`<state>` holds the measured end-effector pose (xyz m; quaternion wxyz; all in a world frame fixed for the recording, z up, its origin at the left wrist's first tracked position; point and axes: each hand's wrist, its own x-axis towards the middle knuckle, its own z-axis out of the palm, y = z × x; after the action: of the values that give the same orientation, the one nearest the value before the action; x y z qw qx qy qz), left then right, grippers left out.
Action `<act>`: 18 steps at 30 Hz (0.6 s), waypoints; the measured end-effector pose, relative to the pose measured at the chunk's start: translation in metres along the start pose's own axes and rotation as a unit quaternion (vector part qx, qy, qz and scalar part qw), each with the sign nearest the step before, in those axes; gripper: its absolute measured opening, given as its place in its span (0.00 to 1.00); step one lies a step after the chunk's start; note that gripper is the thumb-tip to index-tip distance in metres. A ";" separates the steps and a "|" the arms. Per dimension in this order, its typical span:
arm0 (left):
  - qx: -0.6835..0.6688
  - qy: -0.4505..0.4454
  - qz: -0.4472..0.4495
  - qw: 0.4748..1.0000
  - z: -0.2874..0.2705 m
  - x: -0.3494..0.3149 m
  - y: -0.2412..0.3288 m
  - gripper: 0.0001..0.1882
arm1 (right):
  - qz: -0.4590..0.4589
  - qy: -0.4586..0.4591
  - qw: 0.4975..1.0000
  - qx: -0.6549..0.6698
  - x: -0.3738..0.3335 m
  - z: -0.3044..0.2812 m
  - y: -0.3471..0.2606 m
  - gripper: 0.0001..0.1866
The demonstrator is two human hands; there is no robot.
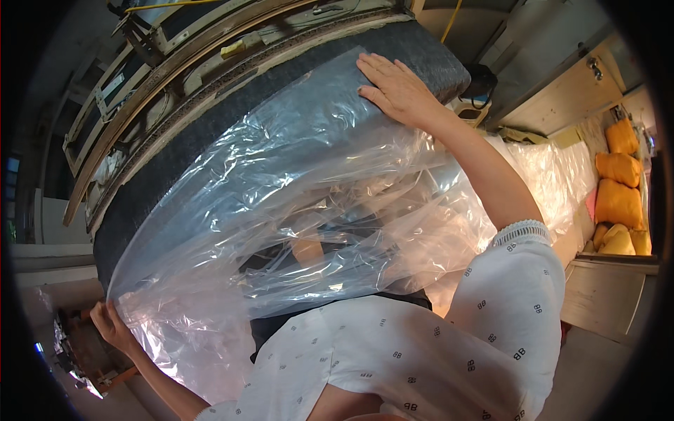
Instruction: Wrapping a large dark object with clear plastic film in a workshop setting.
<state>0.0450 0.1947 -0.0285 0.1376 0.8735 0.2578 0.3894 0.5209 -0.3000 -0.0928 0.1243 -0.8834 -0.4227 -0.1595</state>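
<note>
Right hand (397, 88) flat, fingers spread, pinning clear plastic sheet (295, 203) onto dark cushion (175, 168); left hand (112, 326) pinching sheet's edge, probably for tension.

Right hand (397, 88) extended forward, palm flat, fingers spread; left hand (111, 326) low at left, fingers pinched closed.

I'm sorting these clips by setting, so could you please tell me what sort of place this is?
Probably an upholstery or furniture workshop: a large dark padded piece half wrapped in a clear plastic sheet, bare wooden frames behind it, and orange cushions stacked at the right.
</note>
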 end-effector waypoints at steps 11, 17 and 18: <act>0.105 -0.016 -0.054 0.993 0.009 -0.103 0.032 0.02 | 0.116 -0.043 0.974 0.191 0.088 0.022 0.073 0.09; -0.102 0.042 -0.208 0.972 0.011 -0.014 0.000 0.16 | 0.192 0.059 0.789 0.581 0.117 -0.028 0.039 0.02; -0.263 0.096 -0.241 0.929 0.020 0.007 -0.011 0.18 | 0.201 0.115 0.718 0.657 0.122 -0.030 0.027 0.03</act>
<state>0.0601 0.2071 -0.0417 0.4266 0.6764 0.3605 0.4801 0.6091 -0.2416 -0.0202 0.7501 -0.6190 -0.2162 0.0867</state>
